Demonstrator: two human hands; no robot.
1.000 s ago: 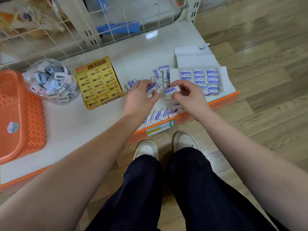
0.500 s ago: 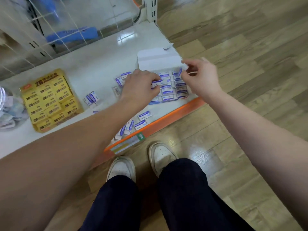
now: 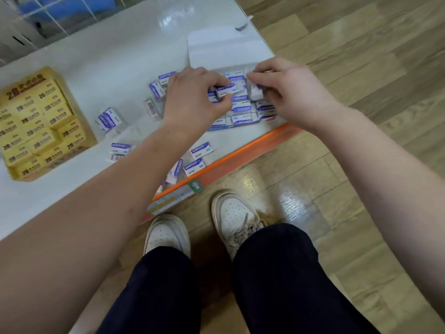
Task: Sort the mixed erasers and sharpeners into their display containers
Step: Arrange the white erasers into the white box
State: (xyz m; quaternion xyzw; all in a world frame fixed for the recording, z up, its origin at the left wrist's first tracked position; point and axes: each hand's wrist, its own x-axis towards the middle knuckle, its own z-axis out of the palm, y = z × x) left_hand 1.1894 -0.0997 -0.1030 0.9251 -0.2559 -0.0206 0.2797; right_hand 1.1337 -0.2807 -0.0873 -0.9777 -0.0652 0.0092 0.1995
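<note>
Narrow pinch of left hand point(image 3: 192, 97) on a rectangular eraser point(image 3: 226, 89), glossy white wrap with purple band, just above the white card display box point(image 3: 209, 48). Similar curled-finger pinch of right hand point(image 3: 286, 92) on a second eraser point(image 3: 255, 91) just beside. In box: flat rows of matching erasers. Loose erasers point(image 3: 201, 150) scattered over glossy white shelf point(image 3: 108, 51). Yellow carton point(image 3: 36, 121) of 2B blocks, far left

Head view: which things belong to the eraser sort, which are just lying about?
In the job: left hand, pinching a white-and-purple boxed eraser; right hand, pinching a second boxed eraser; white cardboard display box; loose purple-striped erasers on the white shelf.
Lying about: full yellow cardboard box of 2B erasers; wire mesh panel; white shoes.
</note>
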